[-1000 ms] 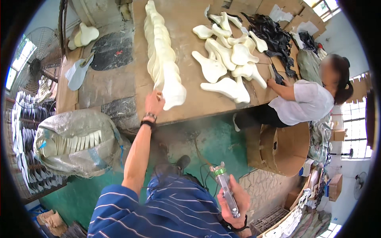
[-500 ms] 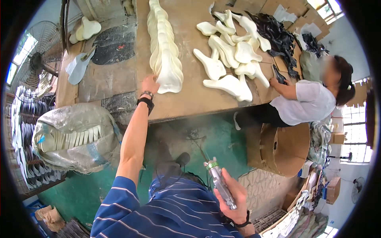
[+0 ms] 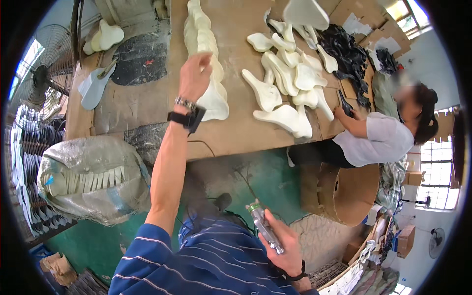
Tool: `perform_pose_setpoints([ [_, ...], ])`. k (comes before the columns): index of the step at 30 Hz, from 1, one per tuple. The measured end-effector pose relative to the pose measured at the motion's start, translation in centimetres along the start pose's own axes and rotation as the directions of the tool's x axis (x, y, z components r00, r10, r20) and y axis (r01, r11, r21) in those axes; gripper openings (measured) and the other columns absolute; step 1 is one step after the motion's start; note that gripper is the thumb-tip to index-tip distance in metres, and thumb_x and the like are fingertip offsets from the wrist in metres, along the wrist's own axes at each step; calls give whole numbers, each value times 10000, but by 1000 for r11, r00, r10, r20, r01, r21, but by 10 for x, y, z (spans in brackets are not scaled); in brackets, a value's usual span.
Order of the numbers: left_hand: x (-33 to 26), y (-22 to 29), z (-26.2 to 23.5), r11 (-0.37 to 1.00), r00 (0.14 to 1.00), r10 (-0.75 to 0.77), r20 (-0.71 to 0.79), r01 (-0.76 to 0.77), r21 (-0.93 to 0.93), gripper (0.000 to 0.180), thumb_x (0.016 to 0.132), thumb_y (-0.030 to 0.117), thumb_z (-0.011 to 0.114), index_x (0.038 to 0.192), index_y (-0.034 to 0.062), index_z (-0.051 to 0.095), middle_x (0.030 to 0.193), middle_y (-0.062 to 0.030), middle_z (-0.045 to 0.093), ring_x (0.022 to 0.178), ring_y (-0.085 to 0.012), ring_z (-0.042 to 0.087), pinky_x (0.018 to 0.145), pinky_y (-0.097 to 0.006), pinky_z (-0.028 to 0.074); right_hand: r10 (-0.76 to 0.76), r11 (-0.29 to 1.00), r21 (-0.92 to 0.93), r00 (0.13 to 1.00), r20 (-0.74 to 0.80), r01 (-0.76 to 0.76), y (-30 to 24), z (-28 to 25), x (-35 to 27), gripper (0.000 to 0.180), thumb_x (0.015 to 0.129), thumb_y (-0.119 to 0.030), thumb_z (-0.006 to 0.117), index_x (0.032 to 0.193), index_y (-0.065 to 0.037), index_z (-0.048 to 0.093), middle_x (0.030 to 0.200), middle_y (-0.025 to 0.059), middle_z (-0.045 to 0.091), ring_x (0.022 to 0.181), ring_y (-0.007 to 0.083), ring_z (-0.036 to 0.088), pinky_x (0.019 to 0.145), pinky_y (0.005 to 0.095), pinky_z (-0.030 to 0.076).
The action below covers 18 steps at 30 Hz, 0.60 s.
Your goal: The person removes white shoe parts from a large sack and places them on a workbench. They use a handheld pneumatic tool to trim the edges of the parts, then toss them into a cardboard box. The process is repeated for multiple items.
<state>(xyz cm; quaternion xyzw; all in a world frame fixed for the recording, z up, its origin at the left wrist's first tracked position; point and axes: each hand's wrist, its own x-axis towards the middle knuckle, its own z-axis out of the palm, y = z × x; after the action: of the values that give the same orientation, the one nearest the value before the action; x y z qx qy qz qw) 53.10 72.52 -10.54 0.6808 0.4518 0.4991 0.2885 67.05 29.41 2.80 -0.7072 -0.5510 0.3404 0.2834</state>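
A long row of overlapping cream saddle-shaped foam pads [image 3: 215,102] runs away from me on the cardboard-covered table [image 3: 236,130]. Above its near part is my left hand [image 3: 194,76], open with loosely bent fingers and nothing seen in it. My right hand [image 3: 285,246] is closed round a silver metal hand tool [image 3: 265,227] with a green ring, low in front of my body; a thin hose or cord runs near its tip. To the right lies a loose heap of saddle pads [image 3: 285,73]. One more pad [image 3: 306,14] appears above the heap's far end, seemingly in the air.
At the right, a co-worker [image 3: 376,137] handles a black saddle [image 3: 345,104] beside black sheet material [image 3: 339,54]. A cardboard drum [image 3: 351,191] stands below. At the left are a stuffed sack [image 3: 93,152], a caged fan [image 3: 42,76] and a grey-white saddle-shaped piece [image 3: 93,88].
My left hand has left the near end of the row, rising and moving farther away over it. A pad now shows above the heap's far end. The tool shifted slightly left.
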Motion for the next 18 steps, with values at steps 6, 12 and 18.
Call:
perform_pose_setpoints([
  [6, -92, -173, 22, 863, 939, -318, 130, 230, 450, 363, 784, 141, 727, 1136, 52, 718, 998, -179, 742, 952, -360, 707, 837, -458, 554, -2, 1000, -10, 992, -123, 1, -19, -5, 31, 566, 888, -73, 768, 1408, 57, 585, 1066, 166, 740, 897, 236, 717, 794, 333, 551],
  [12, -34, -63, 31, 979, 922, -187, 340, 146, 142, 409, 835, 186, 750, 1210, 29, 702, 1013, -176, 752, 937, -324, 729, 858, -412, 559, 136, 989, 96, 955, -262, -114, -26, 3, 45, 534, 902, -97, 759, 1381, 78, 599, 1008, 156, 739, 800, 220, 699, 731, 330, 543],
  [18, 57, -10, 16, 997, 998, 61, -21, -62, -48, 266, 948, 117, 668, 1191, 19, 713, 1097, -174, 746, 1012, -315, 724, 893, -397, 557, 19, 1000, -19, 1000, -13, -19, -23, 4, 80, 609, 811, -13, 783, 1392, 35, 606, 1009, 195, 725, 856, 331, 712, 774, 368, 551],
])
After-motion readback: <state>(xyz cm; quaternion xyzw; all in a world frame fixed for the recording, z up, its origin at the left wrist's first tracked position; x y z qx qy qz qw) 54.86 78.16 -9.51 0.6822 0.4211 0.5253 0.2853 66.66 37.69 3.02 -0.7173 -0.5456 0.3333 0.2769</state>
